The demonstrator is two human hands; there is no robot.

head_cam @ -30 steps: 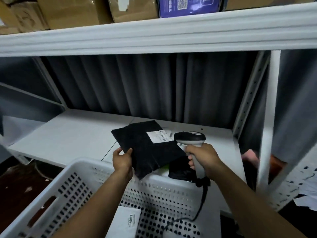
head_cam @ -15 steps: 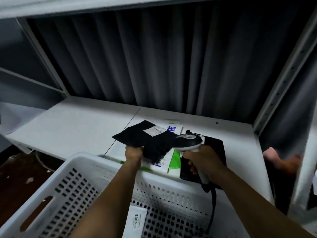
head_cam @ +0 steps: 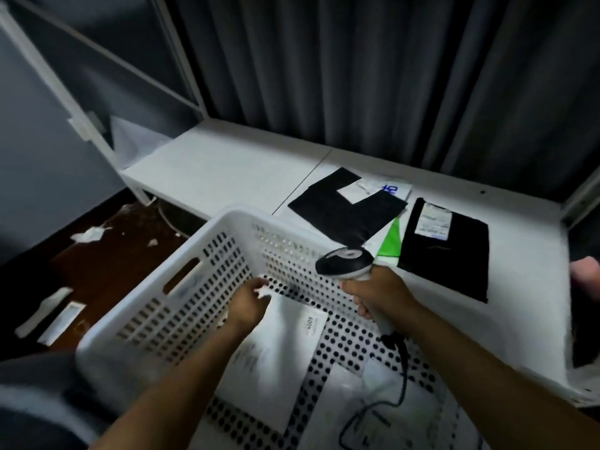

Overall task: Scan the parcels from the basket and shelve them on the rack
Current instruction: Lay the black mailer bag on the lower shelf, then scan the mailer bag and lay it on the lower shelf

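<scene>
A white perforated basket (head_cam: 227, 219) stands in front of the white rack shelf (head_cam: 227, 170). Inside it lies a white parcel (head_cam: 285, 345) with a small label. My left hand (head_cam: 248, 303) reaches into the basket, and its fingers curl over that parcel's top edge. My right hand (head_cam: 376, 293) grips the handle of a black-and-white barcode scanner (head_cam: 344, 263) held above the basket's far wall. On the shelf a black parcel (head_cam: 337, 212) lies over a white-and-green parcel (head_cam: 389, 245). A second black parcel (head_cam: 448, 258) lies to their right.
The scanner's cable (head_cam: 402, 368) trails down over another pale parcel (head_cam: 373, 401) in the basket's near right. Grey curtain hangs behind the shelf. A white rack upright (head_cam: 48, 76) stands at left. Paper scraps (head_cam: 87, 235) litter the dark floor.
My left hand let go of the black parcel, which now lies on the shelf, and dropped into the basket onto the white parcel. My view tilted down; the scanner came back toward the basket.
</scene>
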